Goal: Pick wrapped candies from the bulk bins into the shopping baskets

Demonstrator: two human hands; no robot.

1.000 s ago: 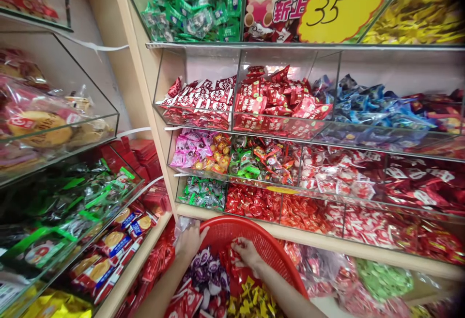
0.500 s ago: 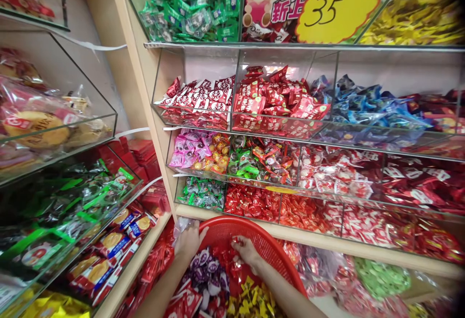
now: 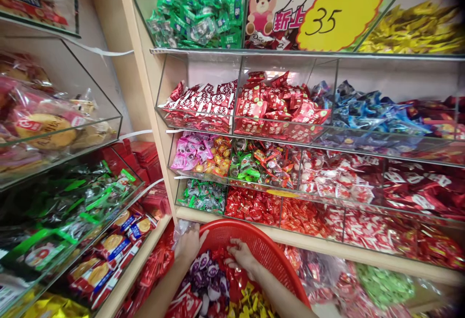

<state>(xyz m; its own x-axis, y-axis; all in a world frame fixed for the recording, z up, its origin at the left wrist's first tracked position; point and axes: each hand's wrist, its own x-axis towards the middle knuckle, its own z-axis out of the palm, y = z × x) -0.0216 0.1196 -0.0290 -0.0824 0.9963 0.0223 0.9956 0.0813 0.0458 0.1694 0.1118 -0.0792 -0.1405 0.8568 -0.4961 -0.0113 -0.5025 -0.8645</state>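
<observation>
My left hand [image 3: 188,246] is at the left rim of a red plastic basket [image 3: 267,240], its fingers closed over the edge and the thumb towards the inside. Inside the basket, my right hand [image 3: 240,256] hovers with fingers loosely bent and apart, just over red-wrapped candies [image 3: 237,275]. Nothing shows in its fingers. Purple-and-white wrapped candies [image 3: 209,274], yellow-wrapped candies [image 3: 252,303] and larger red packets [image 3: 183,303] lie in separate heaps in the same basket. A bit of clear plastic [image 3: 180,230] shows beside my left hand.
Tiered clear bins of wrapped sweets rise in front, with red candies [image 3: 252,204] and green candies [image 3: 203,196] lowest. A wooden shelf edge [image 3: 327,241] runs behind the basket. On the left are slanted bins of packaged biscuits [image 3: 112,245]. Bagged sweets [image 3: 385,279] lie at lower right.
My right hand has loosened from a pinch on a small red-and-white candy to spread fingers, moving slightly left and down. My left hand stays at the rim. The view has tilted up slightly.
</observation>
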